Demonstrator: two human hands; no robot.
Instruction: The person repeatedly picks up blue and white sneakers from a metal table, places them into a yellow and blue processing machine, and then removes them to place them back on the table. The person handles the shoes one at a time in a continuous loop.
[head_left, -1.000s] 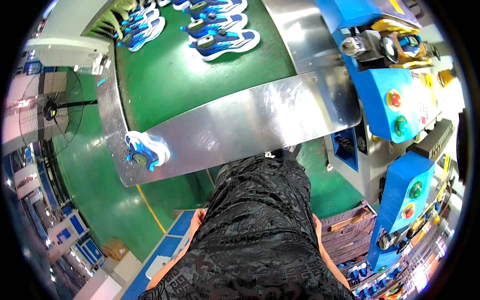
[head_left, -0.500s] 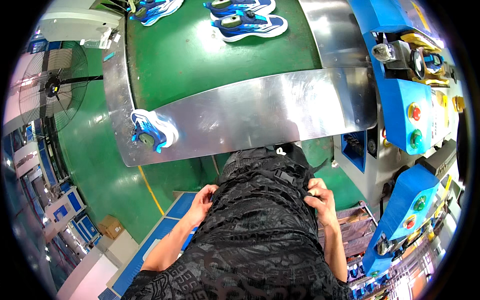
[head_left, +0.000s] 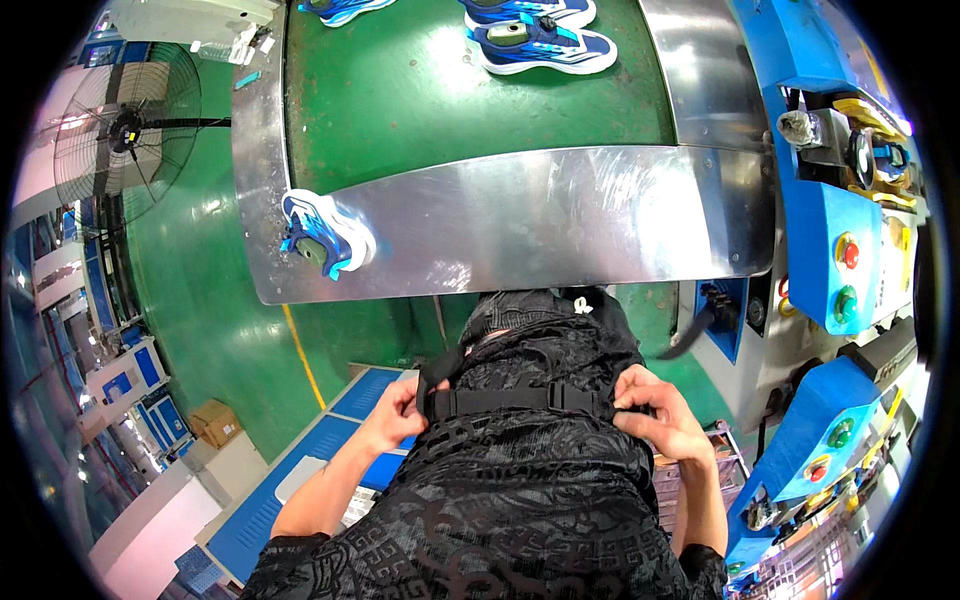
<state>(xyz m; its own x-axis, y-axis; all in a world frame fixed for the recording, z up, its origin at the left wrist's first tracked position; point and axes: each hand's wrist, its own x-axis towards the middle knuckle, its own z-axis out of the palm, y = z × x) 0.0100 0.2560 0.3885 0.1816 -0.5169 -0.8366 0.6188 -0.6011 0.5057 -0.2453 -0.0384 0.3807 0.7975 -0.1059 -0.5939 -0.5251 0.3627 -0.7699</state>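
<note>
A black waist belt (head_left: 500,401) with a plastic buckle (head_left: 560,396) runs across the front of my black patterned clothing (head_left: 500,480). At its left end, my left hand (head_left: 402,414) is closed, pinching the black strap near my hip. My right hand (head_left: 660,412) is closed on the belt's other end, fingers curled at my right side. A loose black strap end (head_left: 688,338) sticks out to the right above that hand. Beyond me, a blue and white sports shoe (head_left: 328,236) sits on the left part of the metal table edge (head_left: 520,220).
More blue shoes (head_left: 545,48) stand on the green work surface (head_left: 440,115) ahead. A blue machine (head_left: 835,255) with red and green buttons is at the right. A fan (head_left: 125,130) stands far left, and a blue-topped bench (head_left: 285,495) is beside my left arm.
Both hands have drawn slightly up and outward, and the belt with its buckle now shows flat across my waist. The table and shoes have shifted rightward in view as my head moved.
</note>
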